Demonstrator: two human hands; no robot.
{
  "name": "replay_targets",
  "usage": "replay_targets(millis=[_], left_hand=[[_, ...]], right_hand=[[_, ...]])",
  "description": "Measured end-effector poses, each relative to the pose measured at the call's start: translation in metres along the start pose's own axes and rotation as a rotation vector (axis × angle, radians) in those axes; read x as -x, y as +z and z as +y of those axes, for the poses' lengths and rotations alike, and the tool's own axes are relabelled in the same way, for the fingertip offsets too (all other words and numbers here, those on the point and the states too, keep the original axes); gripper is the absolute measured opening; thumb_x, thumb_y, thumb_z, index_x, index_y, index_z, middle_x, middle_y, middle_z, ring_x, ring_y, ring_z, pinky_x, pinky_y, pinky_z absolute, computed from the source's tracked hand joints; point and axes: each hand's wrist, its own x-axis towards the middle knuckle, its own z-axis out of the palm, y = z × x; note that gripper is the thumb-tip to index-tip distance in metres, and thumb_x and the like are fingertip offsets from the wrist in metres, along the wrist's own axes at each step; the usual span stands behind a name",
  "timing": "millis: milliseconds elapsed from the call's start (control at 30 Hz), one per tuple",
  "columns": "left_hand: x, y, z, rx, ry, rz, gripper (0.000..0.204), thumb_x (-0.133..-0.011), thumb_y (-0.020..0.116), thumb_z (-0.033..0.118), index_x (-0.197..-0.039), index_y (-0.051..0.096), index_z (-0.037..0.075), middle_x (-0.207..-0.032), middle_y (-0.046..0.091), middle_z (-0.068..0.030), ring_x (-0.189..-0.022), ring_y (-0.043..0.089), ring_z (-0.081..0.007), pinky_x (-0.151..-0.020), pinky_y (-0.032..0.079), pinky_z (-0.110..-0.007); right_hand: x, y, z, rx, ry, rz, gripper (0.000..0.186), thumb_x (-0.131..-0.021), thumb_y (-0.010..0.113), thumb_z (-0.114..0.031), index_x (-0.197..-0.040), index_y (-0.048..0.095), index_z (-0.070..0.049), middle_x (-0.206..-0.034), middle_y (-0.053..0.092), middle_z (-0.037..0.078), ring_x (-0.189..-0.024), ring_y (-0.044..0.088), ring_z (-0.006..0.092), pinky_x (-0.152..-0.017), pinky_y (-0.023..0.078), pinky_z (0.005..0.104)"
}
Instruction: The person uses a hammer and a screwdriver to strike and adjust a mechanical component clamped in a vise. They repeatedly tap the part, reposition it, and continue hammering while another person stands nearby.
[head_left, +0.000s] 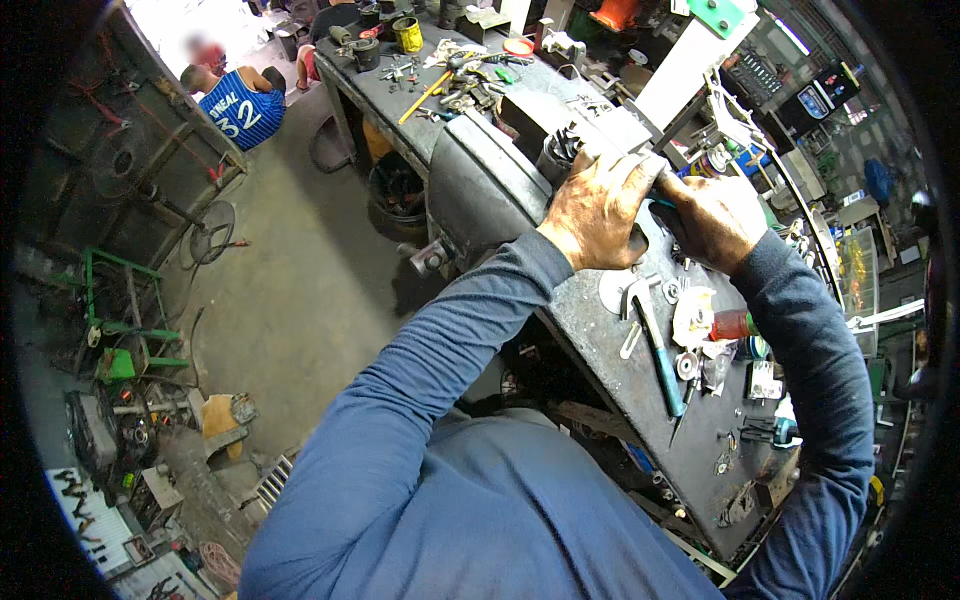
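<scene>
Bin [395, 225] first, over at eleven o'clock, black, down beside the surface [600, 340], and it's loaded with dark pieces too jumbled to sort out from here. Swing up close to twelve: yellow can [408, 36] on the far stretch, contents too small to call. Bench vise [480, 185] at twelve, big, grey, tilted in this view. Just past it, one o'clock, a dark cup [552, 168] packed with dark pieces standing upright.

And two o'clock is where the action is! Left hand [597, 208] with fingers bent over, right hand [717, 218] curled in to meet it, the two close together. Between them peeks a teal-edged piece [660, 203], the thing being worked, mostly covered. Is either grip clamped on it? Cannot tell; the palms and fingers hide that. Looks like close two-handed work beside the vise, and by my reading the next move calls for a steady left hand and small, controlled pressure from the right.

Below, between three and four, a teal-handled hammer [671, 385] lies loose. Three o'clock: red bottle [733, 324] on its side, then a clear organizer [857, 285] showing yellow bits inside.
</scene>
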Motion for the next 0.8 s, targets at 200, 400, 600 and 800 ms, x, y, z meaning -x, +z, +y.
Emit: replay_targets(millis=[200, 400, 600, 800], left_hand=[[0.006, -0.013, -0.004, 0.082, 0.052, 0.016, 0.064, -0.074, 0.074, 0.027, -0.134, 0.059, 0.008, -0.119, 0.067, -0.0171, -0.116, 0.062, -0.0367, -0.108, 0.039, -0.048], [0.008, -0.006, -0.005, 0.126, -0.008, 0.059, 0.062, -0.071, 0.074, 0.021, -0.130, 0.061, 0.007, -0.118, 0.068, -0.0173, -0.113, 0.064, -0.0365, -0.103, 0.043, -0.048], [-0.005, -0.001, -0.001, -0.018, -0.076, 0.052, 0.077, -0.068, 0.076, 0.023, -0.139, 0.055, 0.000, -0.117, 0.065, -0.0224, -0.111, 0.062, -0.0418, -0.102, 0.047, -0.049], [0.004, -0.002, -0.004, -0.057, 0.013, 0.019, 0.069, -0.069, 0.075, 0.023, -0.134, 0.060, 0.007, -0.120, 0.066, -0.0178, -0.115, 0.061, -0.0368, -0.106, 0.040, -0.049]], right_hand=[[0.010, -0.005, -0.061, 0.002, 0.235, -0.019, 0.017, -0.092, 0.064, -0.018, -0.105, 0.061, -0.006, -0.077, 0.073, 0.017, -0.068, 0.074, 0.0368, -0.061, 0.058, 0.0470], [0.005, -0.005, -0.041, -0.048, 0.038, 0.088, 0.016, -0.088, 0.066, -0.012, -0.102, 0.061, -0.006, -0.069, 0.069, 0.016, -0.060, 0.071, 0.0360, -0.057, 0.056, 0.0464], [-0.021, 0.023, 0.029, -0.016, -0.206, 0.145, 0.023, -0.089, 0.068, -0.013, -0.108, 0.057, -0.008, -0.066, 0.064, 0.013, -0.057, 0.068, 0.0360, -0.049, 0.053, 0.0470], [0.006, 0.020, -0.022, -0.032, 0.100, 0.136, 0.018, -0.091, 0.070, -0.022, -0.099, 0.061, -0.008, -0.068, 0.068, 0.015, -0.062, 0.072, 0.0348, -0.054, 0.056, 0.0463]])
